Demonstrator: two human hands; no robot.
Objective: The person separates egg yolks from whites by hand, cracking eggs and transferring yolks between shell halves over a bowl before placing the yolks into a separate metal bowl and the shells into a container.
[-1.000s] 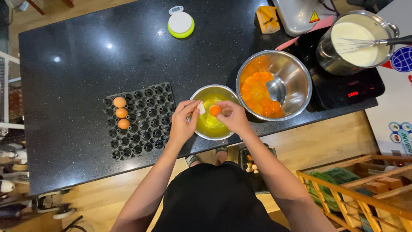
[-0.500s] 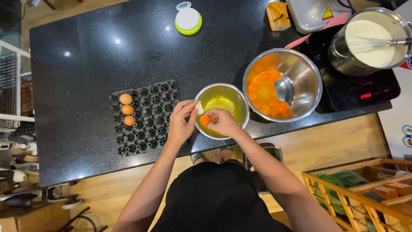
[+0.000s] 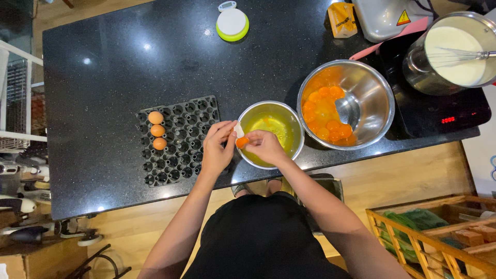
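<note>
My left hand (image 3: 217, 150) pinches a white piece of eggshell (image 3: 238, 130) at the near-left rim of a small steel bowl (image 3: 292, 116) that holds pale yellow egg white. My right hand (image 3: 266, 146) is closed on the other shell half, in which an orange egg yolk (image 3: 242, 142) shows. Both hands meet over the bowl's near-left edge. A larger steel bowl (image 3: 374, 101) to the right holds several yolks and a metal spoon. To the left lies a black egg tray (image 3: 181, 139) with three brown eggs (image 3: 157, 130) in its left column.
A black induction hob (image 3: 439, 116) at the right carries a steel pot (image 3: 413, 67) of white liquid with a whisk. A round green-rimmed timer (image 3: 232, 24) and a small orange carton (image 3: 342, 19) sit at the far edge. A wooden crate (image 3: 429, 237) stands on the floor at right.
Both hands have drawn from above the small bowl's middle toward its near-left rim, the yolk going with the right hand. The view has shifted slightly.
</note>
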